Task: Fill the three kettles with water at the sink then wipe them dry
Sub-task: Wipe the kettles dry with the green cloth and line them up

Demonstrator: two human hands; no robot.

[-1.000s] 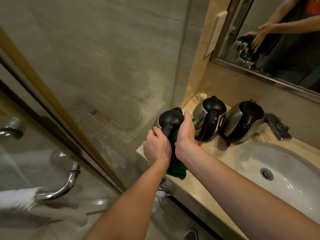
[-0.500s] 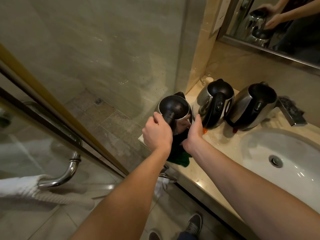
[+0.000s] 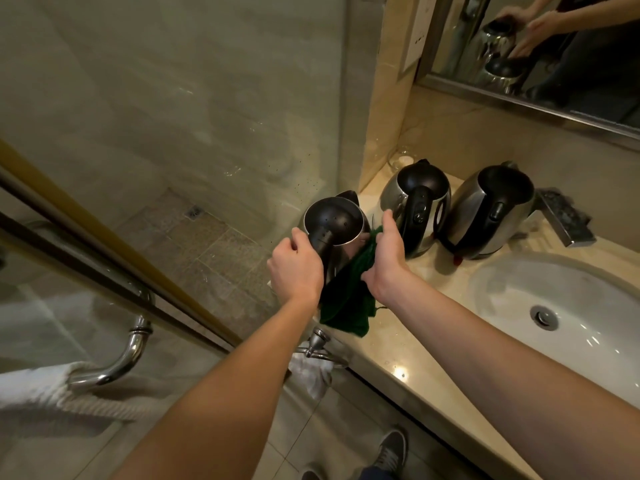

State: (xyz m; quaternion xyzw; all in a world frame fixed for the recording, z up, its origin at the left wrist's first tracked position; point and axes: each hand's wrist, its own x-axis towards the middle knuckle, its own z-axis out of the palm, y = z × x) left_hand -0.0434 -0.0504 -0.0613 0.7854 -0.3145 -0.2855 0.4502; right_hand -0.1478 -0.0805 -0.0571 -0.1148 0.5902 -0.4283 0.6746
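Note:
Three steel kettles with black lids and handles are on the beige counter. My left hand grips the black handle of the leftmost kettle at the counter's left end. My right hand presses a dark green cloth against that kettle's right side; the cloth hangs down onto the counter. The middle kettle and the right kettle stand side by side behind, beside the white sink.
A metal tap juts out right of the kettles. A glass shower partition rises at the counter's left edge. A towel rail sits under the counter front, and a mirror hangs above. My shoes show on the floor.
My right hand with the cloth has slid up the side of the leftmost kettle. The left hand keeps its hold on the handle. The view has tilted down a little.

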